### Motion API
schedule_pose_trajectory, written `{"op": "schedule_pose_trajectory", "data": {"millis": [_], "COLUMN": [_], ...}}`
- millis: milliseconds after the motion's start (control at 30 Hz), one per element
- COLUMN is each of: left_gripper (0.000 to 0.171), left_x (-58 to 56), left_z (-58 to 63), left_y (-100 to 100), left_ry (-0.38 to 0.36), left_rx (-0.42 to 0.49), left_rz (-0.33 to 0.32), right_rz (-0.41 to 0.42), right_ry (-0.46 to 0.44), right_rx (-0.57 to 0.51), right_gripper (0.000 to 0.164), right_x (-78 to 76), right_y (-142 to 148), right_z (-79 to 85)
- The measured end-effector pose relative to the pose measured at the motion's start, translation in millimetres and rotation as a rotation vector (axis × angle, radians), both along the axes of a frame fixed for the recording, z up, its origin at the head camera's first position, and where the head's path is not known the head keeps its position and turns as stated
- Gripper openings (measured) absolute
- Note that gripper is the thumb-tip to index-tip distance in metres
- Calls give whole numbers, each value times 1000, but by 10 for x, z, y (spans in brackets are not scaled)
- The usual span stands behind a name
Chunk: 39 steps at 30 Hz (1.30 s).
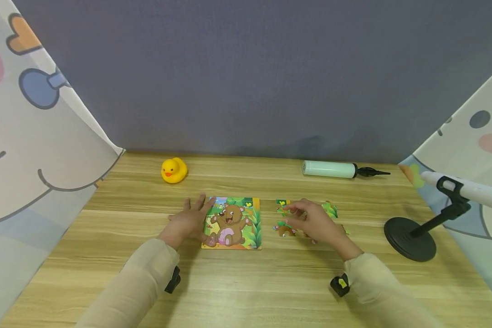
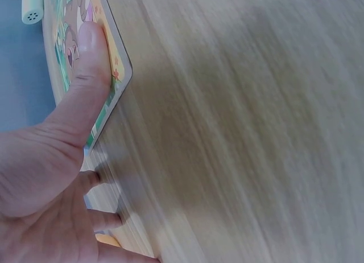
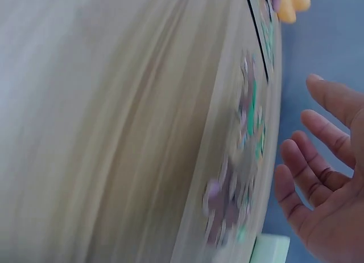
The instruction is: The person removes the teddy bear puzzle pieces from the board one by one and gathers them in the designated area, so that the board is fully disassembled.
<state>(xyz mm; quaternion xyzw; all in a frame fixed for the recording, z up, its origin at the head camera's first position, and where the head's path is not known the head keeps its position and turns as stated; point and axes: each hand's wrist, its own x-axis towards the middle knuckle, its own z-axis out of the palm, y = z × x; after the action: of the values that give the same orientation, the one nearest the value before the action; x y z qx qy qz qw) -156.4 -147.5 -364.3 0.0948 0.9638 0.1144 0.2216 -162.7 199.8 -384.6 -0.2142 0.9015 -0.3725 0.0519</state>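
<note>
A square jigsaw board [image 1: 231,223] with a brown bear picture lies flat on the wooden table. My left hand [image 1: 188,219] is at its left edge, fingers spread; in the left wrist view the thumb [image 2: 91,52] rests on the board's face while the other fingertips touch the wood. Right of the board lie several loose jigsaw pieces [image 1: 286,229] with brown and green print, blurred in the right wrist view. Over them hovers my right hand [image 1: 313,221], which partly hides them from the head camera. Its fingers [image 3: 318,180] are loosely bent with nothing between them.
A yellow rubber duck [image 1: 174,170] sits at the back left. Along the back right lies a pale green hand pump [image 1: 330,169] with a black nozzle. At far right stands a black round-based stand [image 1: 410,239] bearing a white tube [image 1: 471,189]. A grey panel closes the back.
</note>
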Motion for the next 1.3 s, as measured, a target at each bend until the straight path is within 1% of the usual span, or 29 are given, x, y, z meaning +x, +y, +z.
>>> {"op": "schedule_pose_trajectory", "data": {"millis": [200, 433, 567, 667, 767, 900, 967, 1100, 1300], "left_gripper": [131, 131, 131, 132, 131, 131, 131, 131, 130], "left_x": [-7, -2, -3, -10, -19, -25, -26, -33, -45], "left_z": [-5, 13, 5, -8, -20, -28, -28, -21, -13], "left_y": [10, 16, 17, 23, 26, 25, 25, 28, 49], "left_ry": [-5, 7, 7, -4, -13, -16, -20, -34, -45], "left_rx": [-25, -39, -34, -41, -47, -48, -50, -66, -121], "left_rz": [5, -1, 21, 46, 65, 73, 73, 70, 48], "right_rz": [48, 76, 96, 101, 96, 101, 110, 124, 119], "right_ry": [12, -49, -50, -28, -15, -28, -32, -34, -39], "right_rx": [41, 56, 80, 127, 162, 166, 169, 209, 264], "right_gripper": [34, 33, 32, 31, 31, 32, 33, 34, 36], "right_x": [-27, -49, -85, -106, -125, -152, -172, -217, -270], "right_y": [-304, -696, -902, -1035, -1145, -1264, -1318, -1417, -1530], "right_z": [14, 83, 97, 104, 108, 117, 119, 106, 50]}}
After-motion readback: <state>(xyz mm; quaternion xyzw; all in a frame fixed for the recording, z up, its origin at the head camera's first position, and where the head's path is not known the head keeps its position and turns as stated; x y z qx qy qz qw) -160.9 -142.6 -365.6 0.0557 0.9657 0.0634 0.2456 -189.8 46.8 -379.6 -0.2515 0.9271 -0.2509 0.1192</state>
